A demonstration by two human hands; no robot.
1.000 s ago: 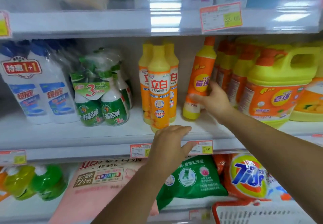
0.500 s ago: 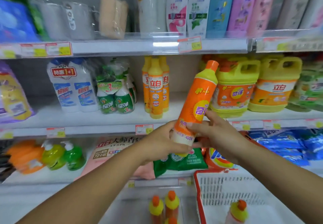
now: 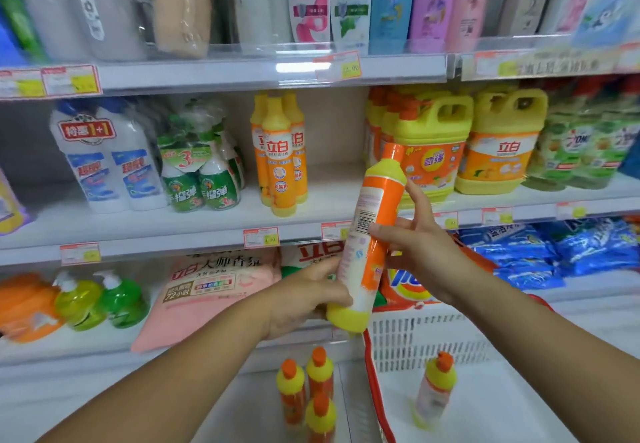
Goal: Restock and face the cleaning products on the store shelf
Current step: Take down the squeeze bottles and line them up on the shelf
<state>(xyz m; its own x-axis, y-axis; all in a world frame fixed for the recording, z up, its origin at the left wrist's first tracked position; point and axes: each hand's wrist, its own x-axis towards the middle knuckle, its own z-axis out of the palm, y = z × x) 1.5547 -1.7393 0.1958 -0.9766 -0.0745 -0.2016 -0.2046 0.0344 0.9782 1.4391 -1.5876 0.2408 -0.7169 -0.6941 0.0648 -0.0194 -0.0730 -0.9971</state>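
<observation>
I hold an orange and yellow dish-soap bottle (image 3: 372,235) upright in front of the middle shelf (image 3: 173,231), its back label with the barcode turned toward me. My left hand (image 3: 308,297) grips its yellow base. My right hand (image 3: 419,245) holds its middle, thumb across the label and fingers behind. Three matching bottles (image 3: 311,394) stand on the floor below, and one more (image 3: 434,387) stands in the white basket (image 3: 433,338). A gap on the shelf lies between the yellow-orange bottles (image 3: 278,152) and the yellow jugs (image 3: 429,145).
Blue-capped white bottles (image 3: 104,158) and green spray bottles (image 3: 201,172) fill the middle shelf's left. Shampoo bottles (image 3: 346,3) line the top shelf. Pink and green detergent bags (image 3: 214,287), green pump bottles (image 3: 100,300) and blue packs (image 3: 554,252) lie on the lower shelf.
My right hand took the bottle off the shelf and drew it toward me. My left hand left the shelf edge and gripped its base. The bottle has since turned, back label facing me.
</observation>
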